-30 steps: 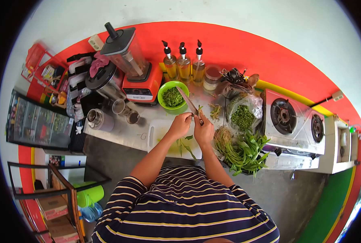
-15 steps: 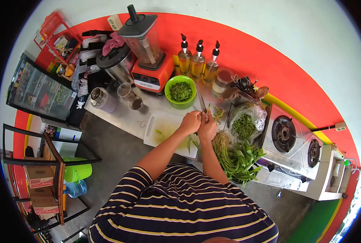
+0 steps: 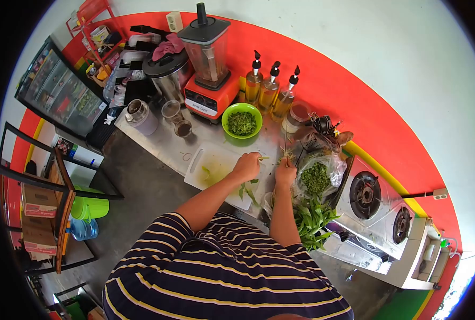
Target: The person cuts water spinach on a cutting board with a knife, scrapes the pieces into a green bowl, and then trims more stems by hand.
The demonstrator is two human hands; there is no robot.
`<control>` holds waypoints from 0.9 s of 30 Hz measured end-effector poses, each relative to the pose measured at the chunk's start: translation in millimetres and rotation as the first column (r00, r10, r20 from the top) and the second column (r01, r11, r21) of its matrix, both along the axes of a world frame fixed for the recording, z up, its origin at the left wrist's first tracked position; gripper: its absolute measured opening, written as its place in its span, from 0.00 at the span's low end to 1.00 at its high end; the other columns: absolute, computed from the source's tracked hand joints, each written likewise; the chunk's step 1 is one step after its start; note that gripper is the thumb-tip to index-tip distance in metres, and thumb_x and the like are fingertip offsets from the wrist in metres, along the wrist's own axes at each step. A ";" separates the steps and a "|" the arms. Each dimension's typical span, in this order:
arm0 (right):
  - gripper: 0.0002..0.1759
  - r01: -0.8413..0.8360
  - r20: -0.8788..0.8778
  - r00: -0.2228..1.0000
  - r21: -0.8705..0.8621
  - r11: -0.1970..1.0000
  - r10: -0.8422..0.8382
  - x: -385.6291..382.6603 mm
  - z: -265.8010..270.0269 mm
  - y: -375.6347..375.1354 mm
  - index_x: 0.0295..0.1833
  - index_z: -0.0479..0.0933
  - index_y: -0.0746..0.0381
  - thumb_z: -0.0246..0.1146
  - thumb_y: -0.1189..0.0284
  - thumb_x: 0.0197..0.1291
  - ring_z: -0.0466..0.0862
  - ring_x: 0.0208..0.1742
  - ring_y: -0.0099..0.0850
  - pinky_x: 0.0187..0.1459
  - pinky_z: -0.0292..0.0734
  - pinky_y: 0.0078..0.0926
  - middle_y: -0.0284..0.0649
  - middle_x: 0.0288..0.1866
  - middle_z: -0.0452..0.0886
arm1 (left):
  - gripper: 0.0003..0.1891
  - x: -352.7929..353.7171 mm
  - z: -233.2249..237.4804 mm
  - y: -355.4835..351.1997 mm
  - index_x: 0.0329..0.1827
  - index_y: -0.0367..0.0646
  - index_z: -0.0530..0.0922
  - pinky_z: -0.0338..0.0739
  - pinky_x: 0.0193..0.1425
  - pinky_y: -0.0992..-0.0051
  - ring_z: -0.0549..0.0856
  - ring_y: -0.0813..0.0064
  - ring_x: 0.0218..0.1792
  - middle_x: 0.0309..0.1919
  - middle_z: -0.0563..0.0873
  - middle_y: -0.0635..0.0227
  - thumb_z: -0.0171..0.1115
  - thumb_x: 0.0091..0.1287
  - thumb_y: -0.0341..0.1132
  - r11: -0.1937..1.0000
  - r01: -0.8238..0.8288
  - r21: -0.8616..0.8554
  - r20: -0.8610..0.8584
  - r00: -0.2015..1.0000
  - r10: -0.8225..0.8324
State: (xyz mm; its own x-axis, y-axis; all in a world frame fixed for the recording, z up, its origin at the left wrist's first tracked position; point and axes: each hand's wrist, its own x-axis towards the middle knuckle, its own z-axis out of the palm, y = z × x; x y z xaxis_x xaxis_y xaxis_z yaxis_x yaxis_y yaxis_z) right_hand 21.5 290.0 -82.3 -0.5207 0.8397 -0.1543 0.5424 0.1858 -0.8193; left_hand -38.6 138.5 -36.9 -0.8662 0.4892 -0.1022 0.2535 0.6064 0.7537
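Note:
My left hand (image 3: 246, 167) is closed around a short green stem (image 3: 264, 158), whose end sticks out to the right. Apart from it, my right hand (image 3: 286, 173) grips a knife (image 3: 285, 141), its thin blade pointing away toward the wall. Under my left forearm lies a white cutting board (image 3: 194, 172) with a few green leaves (image 3: 206, 172) on it. Close beside my right forearm is a bundle of long-leaved greens (image 3: 312, 217). Chopped greens (image 3: 242, 123) fill a lime-green bowl (image 3: 241, 140) beyond my hands.
An open plastic bag (image 3: 335, 169) of green leaves sits right of my right hand, before a gas stove (image 3: 365, 194). Three pump bottles (image 3: 268, 92), a red blender (image 3: 211, 98) and two glasses (image 3: 183, 128) stand along the steel counter (image 3: 165, 150).
My hands have moved apart; the right one, with the knife, went right and slightly nearer me. The left keeps the stem over the board's right side. The view has turned a little.

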 end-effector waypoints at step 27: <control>0.21 -0.614 -0.493 0.764 -0.354 0.706 0.417 -9.2 138.5 -95.1 0.61 0.75 0.65 0.67 0.68 0.67 0.68 0.18 0.15 0.20 0.61 0.18 0.29 0.23 0.77 | 0.07 -29.2 72.7 -75.1 0.56 0.40 0.68 0.73 0.62 0.71 0.80 0.73 0.57 0.54 0.82 0.60 0.42 0.83 0.31 0.440 -0.212 0.873 0.257 0.965 -0.046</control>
